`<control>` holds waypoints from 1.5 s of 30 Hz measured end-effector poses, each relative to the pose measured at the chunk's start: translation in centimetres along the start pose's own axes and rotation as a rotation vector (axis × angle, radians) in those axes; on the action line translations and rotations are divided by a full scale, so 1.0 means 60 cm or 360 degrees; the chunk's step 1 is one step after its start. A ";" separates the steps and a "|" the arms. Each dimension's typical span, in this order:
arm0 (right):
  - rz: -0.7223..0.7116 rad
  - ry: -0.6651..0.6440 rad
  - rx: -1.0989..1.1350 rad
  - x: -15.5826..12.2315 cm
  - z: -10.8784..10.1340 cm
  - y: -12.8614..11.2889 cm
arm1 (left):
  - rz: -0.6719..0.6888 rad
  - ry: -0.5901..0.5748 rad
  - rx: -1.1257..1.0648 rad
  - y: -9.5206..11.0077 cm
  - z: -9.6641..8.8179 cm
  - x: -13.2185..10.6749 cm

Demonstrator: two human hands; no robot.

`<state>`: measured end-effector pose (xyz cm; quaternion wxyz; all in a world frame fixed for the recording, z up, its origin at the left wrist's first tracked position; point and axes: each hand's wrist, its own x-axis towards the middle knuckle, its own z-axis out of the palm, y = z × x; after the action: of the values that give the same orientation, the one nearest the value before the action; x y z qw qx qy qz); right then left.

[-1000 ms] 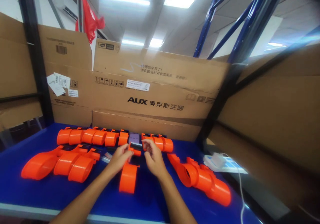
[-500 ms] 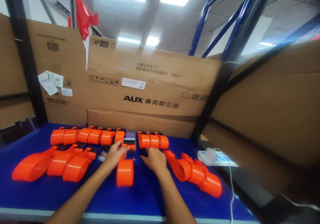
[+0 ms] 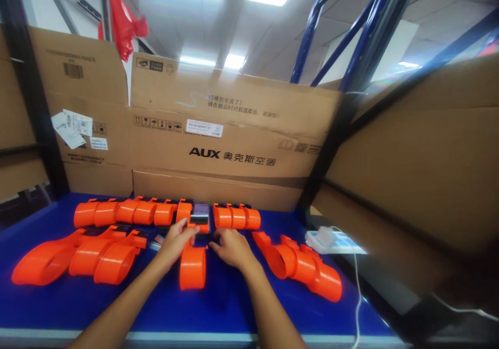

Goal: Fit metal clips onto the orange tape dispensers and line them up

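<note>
My left hand (image 3: 176, 242) is closed at the upper end of an orange looped band (image 3: 193, 268), whose loop hangs toward me over the blue tabletop. Just beyond the fingertips sits a small dark device with a greyish screen (image 3: 201, 210); an orange strip lies across its lower part. My right hand (image 3: 233, 247) is just right of the device, fingers bent and thumb apart, with nothing visible in it.
Orange bands with dark clips line the back left (image 3: 127, 211) and back right (image 3: 237, 218). More lie at the left (image 3: 81, 258) and right (image 3: 302, 266). A white power strip (image 3: 335, 241) with a cable sits at the right edge. Cardboard (image 3: 234, 131) walls the back.
My right hand has moved left, closer to the device and the orange band. The left hand stays at the band. The whole view has shifted slightly.
</note>
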<state>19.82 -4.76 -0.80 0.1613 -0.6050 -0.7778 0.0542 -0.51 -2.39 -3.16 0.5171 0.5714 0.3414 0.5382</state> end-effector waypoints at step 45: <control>-0.0315 0.0663 0.1127 0.011 0.008 -0.029 | 0.0043 0.0061 -0.0034 0.008 0.009 0.002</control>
<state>17.93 -4.53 -0.65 0.5174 -0.4327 -0.7163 0.1790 -0.07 -2.53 -2.60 0.5092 0.5599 0.3376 0.5596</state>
